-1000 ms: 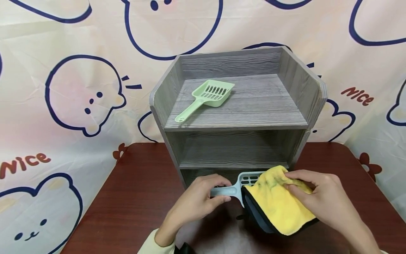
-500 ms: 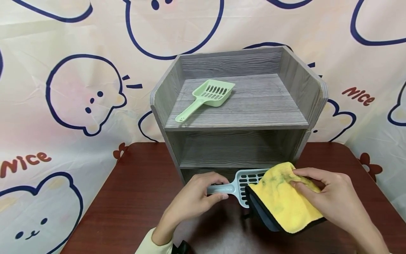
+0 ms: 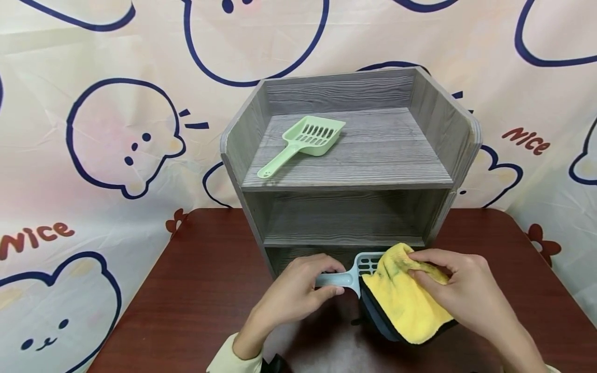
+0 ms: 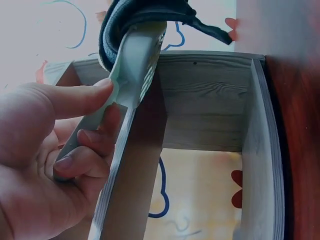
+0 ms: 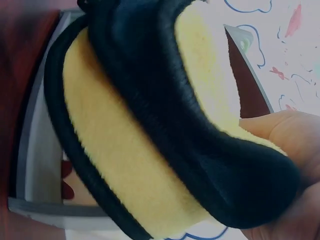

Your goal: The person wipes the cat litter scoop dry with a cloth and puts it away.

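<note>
A pale blue litter scoop (image 3: 337,280) is held up in front of the shelf, its handle gripped by my left hand (image 3: 298,290) between thumb and curled fingers. My right hand (image 3: 466,290) pinches a yellow cloth (image 3: 410,295) with a dark backing and lays it over the scoop's slotted head. Dark smudges mark the cloth near the fingertips. Most of the scoop's head is hidden under it; a few slots show at the left. In the right wrist view the folded cloth (image 5: 135,140) fills the middle and covers most of the fingers.
A grey wooden shelf unit (image 3: 345,241) stands on the dark red table (image 3: 186,290) behind the hands. On its top board lies a light green litter scoop (image 3: 303,142), handle toward the front left. A cartoon-printed curtain (image 3: 126,140) hangs behind.
The cloth and right hand shifted right along the scoop's head, uncovering more slots, then came back left over it. The blue scoop moved slightly left, then right, with the left hand.
</note>
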A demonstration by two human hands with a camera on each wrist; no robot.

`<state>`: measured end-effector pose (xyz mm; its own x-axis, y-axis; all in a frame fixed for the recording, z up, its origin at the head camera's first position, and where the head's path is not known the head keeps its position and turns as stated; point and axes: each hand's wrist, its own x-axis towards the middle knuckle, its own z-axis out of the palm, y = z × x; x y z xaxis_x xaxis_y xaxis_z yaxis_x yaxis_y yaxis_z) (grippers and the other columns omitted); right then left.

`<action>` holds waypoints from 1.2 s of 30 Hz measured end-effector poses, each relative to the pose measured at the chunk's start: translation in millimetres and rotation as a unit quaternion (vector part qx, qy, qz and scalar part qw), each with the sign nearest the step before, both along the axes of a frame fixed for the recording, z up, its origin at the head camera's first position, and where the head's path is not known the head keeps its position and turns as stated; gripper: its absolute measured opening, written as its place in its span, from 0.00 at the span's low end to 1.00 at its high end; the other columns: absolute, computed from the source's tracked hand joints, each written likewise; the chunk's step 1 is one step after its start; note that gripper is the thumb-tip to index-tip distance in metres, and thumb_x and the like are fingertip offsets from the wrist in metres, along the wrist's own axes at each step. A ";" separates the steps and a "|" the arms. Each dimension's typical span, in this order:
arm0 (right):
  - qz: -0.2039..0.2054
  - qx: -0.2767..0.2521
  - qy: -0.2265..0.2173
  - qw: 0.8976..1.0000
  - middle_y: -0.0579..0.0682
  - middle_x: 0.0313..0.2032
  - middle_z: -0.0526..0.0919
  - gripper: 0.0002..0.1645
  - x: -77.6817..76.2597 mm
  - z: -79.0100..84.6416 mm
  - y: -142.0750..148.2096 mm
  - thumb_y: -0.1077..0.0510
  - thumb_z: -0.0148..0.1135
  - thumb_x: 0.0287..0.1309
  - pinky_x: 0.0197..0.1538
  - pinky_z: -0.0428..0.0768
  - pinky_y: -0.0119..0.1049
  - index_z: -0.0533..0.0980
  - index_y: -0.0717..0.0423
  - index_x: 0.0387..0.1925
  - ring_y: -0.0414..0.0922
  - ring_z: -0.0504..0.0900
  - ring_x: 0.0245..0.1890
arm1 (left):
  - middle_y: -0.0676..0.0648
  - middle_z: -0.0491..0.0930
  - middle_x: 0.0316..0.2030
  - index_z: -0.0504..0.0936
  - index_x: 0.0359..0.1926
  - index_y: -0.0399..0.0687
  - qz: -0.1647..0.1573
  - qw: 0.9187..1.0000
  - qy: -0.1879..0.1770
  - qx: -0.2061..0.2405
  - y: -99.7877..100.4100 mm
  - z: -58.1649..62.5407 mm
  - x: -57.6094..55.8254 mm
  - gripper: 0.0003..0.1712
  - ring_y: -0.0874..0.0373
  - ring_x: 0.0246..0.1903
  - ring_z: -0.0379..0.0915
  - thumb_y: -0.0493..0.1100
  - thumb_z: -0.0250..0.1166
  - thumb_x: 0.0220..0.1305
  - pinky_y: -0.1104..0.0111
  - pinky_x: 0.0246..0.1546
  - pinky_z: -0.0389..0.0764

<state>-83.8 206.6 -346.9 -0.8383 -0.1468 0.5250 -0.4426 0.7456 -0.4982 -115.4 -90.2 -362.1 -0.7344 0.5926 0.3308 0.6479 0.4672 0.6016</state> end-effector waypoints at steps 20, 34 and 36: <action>0.012 0.011 -0.017 1.000 0.41 0.36 0.89 0.22 -0.4 1.5 1.4 0.64 0.80 0.41 0.33 0.74 0.17 0.87 0.39 0.38 0.28 0.82 0.34 | 0.63 0.80 0.39 0.83 0.45 0.57 -0.008 1.000 -0.015 -0.005 4.6 -4.2 -0.3 0.11 0.70 0.19 0.62 0.44 0.72 0.61 0.77 0.25 0.68; -0.041 -0.018 -0.009 0.999 0.46 0.35 0.89 0.20 5.4 14.2 24.6 0.62 0.81 0.41 0.25 0.70 0.21 0.87 0.41 0.38 0.27 0.77 0.27 | 0.65 0.80 0.38 0.83 0.46 0.61 0.009 0.999 -0.040 0.017 -16.1 4.9 -3.2 0.12 0.68 0.24 0.68 0.44 0.71 0.62 0.74 0.28 0.73; -0.036 -0.018 -0.005 0.999 0.46 0.35 0.89 0.20 5.3 13.3 23.3 0.61 0.82 0.40 0.26 0.70 0.21 0.87 0.41 0.38 0.27 0.77 0.27 | 0.65 0.80 0.38 0.83 0.46 0.60 0.008 0.999 -0.039 0.017 -15.0 4.5 -3.0 0.12 0.67 0.27 0.70 0.44 0.72 0.62 0.73 0.31 0.74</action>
